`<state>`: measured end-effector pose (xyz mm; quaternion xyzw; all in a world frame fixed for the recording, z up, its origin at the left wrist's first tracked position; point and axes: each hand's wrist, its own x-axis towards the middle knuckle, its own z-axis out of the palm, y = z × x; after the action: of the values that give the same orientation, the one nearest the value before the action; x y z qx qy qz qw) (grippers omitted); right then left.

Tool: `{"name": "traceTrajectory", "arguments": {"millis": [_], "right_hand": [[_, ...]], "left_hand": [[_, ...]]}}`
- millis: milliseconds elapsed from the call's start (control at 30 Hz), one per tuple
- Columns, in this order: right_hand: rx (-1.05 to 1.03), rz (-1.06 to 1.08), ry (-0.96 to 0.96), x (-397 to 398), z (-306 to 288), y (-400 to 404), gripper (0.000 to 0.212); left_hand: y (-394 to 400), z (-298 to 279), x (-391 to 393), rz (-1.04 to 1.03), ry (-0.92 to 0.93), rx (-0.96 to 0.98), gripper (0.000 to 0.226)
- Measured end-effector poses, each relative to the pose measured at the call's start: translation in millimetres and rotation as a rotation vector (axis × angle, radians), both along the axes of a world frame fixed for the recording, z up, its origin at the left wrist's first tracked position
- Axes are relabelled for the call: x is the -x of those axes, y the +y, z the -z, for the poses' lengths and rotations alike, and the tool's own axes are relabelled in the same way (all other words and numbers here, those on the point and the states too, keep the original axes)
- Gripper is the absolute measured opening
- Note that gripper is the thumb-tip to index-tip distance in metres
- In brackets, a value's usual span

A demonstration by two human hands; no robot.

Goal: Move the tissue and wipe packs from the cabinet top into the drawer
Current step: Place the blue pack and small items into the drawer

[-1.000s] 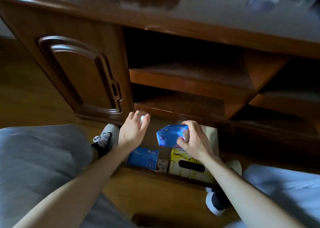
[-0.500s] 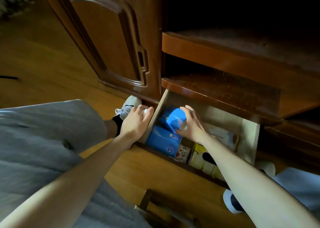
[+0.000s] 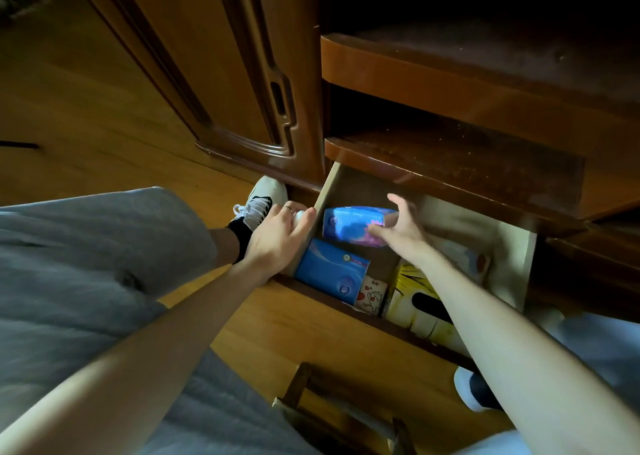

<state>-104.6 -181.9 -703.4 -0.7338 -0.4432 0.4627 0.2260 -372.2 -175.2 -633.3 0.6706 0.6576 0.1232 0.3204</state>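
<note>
Drawer [image 3: 512, 257] stands pulled out at the foot of the wooden cabinet [image 3: 225, 73], its pale inner walls showing.

Left hand [image 3: 277, 236]: rests on the drawer's left wall, thumb along the top edge. A ring shows on one finger. The fingers wrap over a small pale round object at the drawer's left corner; what that object is cannot be told.

Right hand [image 3: 398, 227]: reaches into the drawer, fingers spread. It meets the right end of a blue and pink pack [image 3: 349, 224], thumb on the near side and fingers over the far side. The grip looks loose; whether the fingers press the pack cannot be told. The pack lies lengthwise toward the far left part of the drawer, between the two hands, just right of the left thumb.

Also inside the drawer:
- a flat blue pack [image 3: 329, 271], near left, just below the held pack
- a small white pack with red cartoon print [image 3: 372, 292], just right of the flat blue one
- a yellow tissue box [image 3: 412, 302] with a dark oval slot, near right, partly hidden by the right forearm
- a pale pack [image 3: 464, 257] toward the far right; details unclear
</note>
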Motion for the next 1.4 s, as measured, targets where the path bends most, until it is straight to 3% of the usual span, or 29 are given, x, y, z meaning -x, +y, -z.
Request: {"name": "traceTrajectory", "arguments": {"millis": [133, 333, 433, 500, 600, 733, 967, 1067, 1133, 1200, 1267, 1333, 1400], "right_hand": [[-0.025, -0.168, -0.089, 4.1, -6.3, 13.6, 0.101], [-0.251, -0.395, -0.301, 17.4, -4.4, 9.7, 0.122], [-0.050, -0.380, -0.137, 9.5, 6.4, 7.3, 0.125], [0.079, -0.230, 0.045, 3.0, 13.8, 2.6, 0.113], [0.075, 0.076, 0.025, 1.2, 25.0, 6.4, 0.086], [0.159, -0.063, -0.089, 11.0, 30.7, 16.4, 0.065], [0.273, -0.244, -0.128, 13.5, 23.5, 24.6, 0.073], [0.291, -0.165, -0.114, 16.4, 17.3, 18.0, 0.078], [0.209, -0.091, -0.157, 20.7, 11.8, 8.6, 0.074], [-0.005, -0.033, -0.258, 22.6, 1.4, 1.9, 0.058], [-0.134, 0.059, -0.052, 22.5, -17.0, -1.2, 0.034], [-0.066, -0.003, 0.250, 22.6, -38.6, -5.3, 0.025], [0.051, -0.134, 0.369, 24.4, -55.8, -13.3, 0.023]], "left_hand": [[-3.0, 4.3, -0.7, 0.028, -0.002, 0.007, 0.061], [-0.8, 5.7, -1.8, 0.046, -0.010, 0.018, 0.063], [-0.7, 6.7, -3.4, 0.069, -0.016, 0.025, 0.063], [-2.3, 9.1, -4.8, 0.076, -0.019, 0.030, 0.061], [-2.6, 10.4, -7.5, 0.066, -0.045, 0.049, 0.062], [0.1, 9.5, -9.2, 0.062, -0.055, 0.050, 0.064], [4.1, 6.7, -14.8, 0.051, -0.044, 0.086, 0.067], [5.2, 2.2, -20.2, 0.068, -0.090, 0.103, 0.078], [3.2, -0.5, -24.3, 0.099, -0.130, 0.083, 0.085], [0.9, -2.2, -28.5, 0.153, -0.125, 0.024, 0.090], [-1.1, -3.7, -32.5, 0.224, -0.097, -0.009, 0.096], [-3.0, -5.5, -36.5, 0.277, -0.123, 0.023, 0.103], [-5.5, -7.0, -41.9, 0.343, -0.185, 0.053, 0.110]]}}
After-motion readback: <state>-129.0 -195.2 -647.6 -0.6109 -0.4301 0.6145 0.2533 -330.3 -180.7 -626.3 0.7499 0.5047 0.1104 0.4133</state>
